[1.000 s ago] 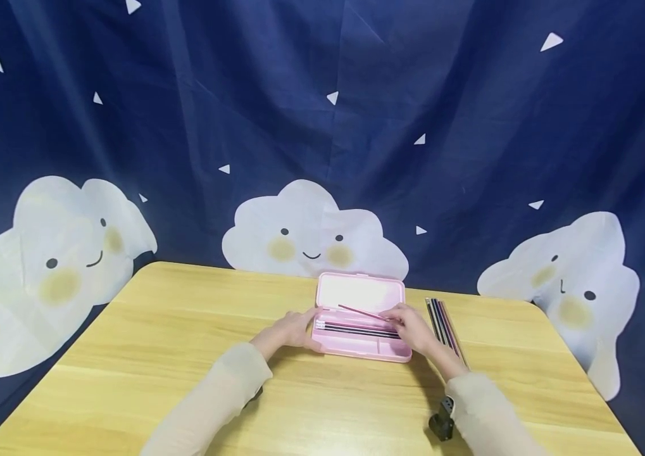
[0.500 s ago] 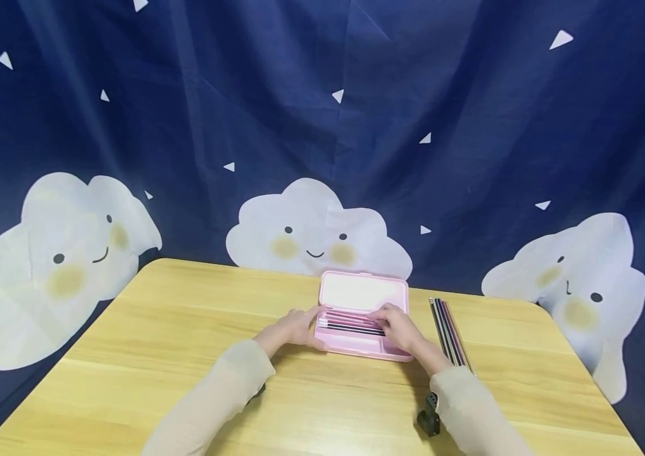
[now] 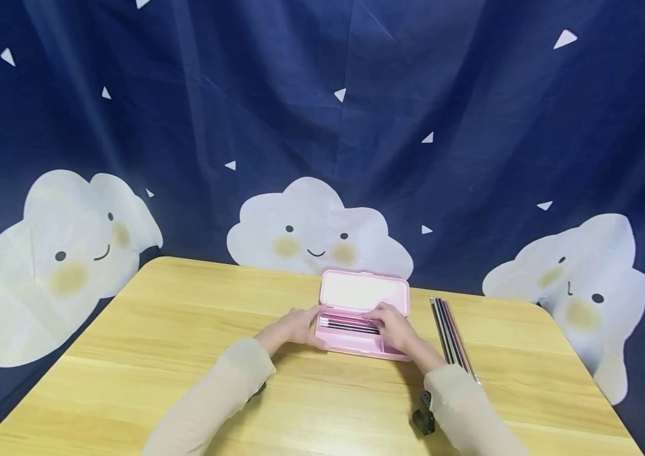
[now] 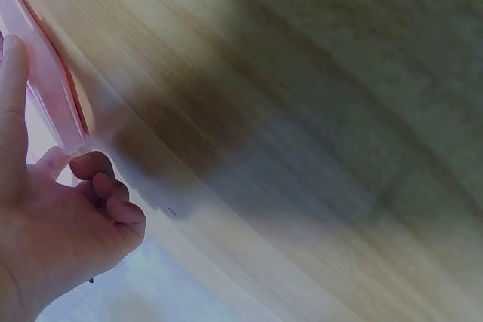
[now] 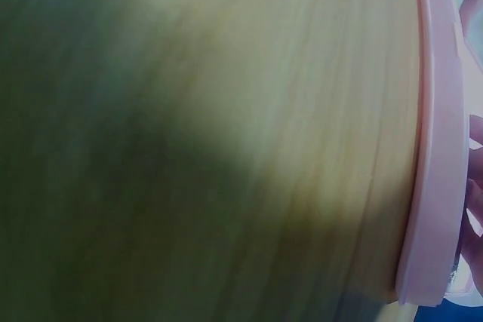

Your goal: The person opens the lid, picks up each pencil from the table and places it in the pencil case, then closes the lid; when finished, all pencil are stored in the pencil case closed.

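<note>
A pink pencil case [image 3: 350, 342] stands with its lid [image 3: 363, 294] raised, near the far edge of the table. My left hand [image 3: 298, 326] grips its left end; in the left wrist view the left hand [image 4: 68, 239] has its other fingers curled at the case's corner. Dark pencils [image 3: 350, 327] with white ends lie in the long compartment. Behind them is a reddish pencil [image 3: 345, 315], its right end pinched by my right hand [image 3: 393, 326] inside the case. Those fingertips are partly hidden. The right wrist view shows only the case's side [image 5: 438, 156] and some fingers [image 5: 475, 194].
Several more pencils [image 3: 450, 335] lie in a bundle on the wooden table [image 3: 185, 329], right of the case and close to my right forearm. A dark blue curtain [image 3: 276, 114] with cloud prints hangs behind the table.
My right hand has moved left and down into the case, and the reddish pencil went from tilted above it to lying inside. The left hand keeps its grip on the case.
</note>
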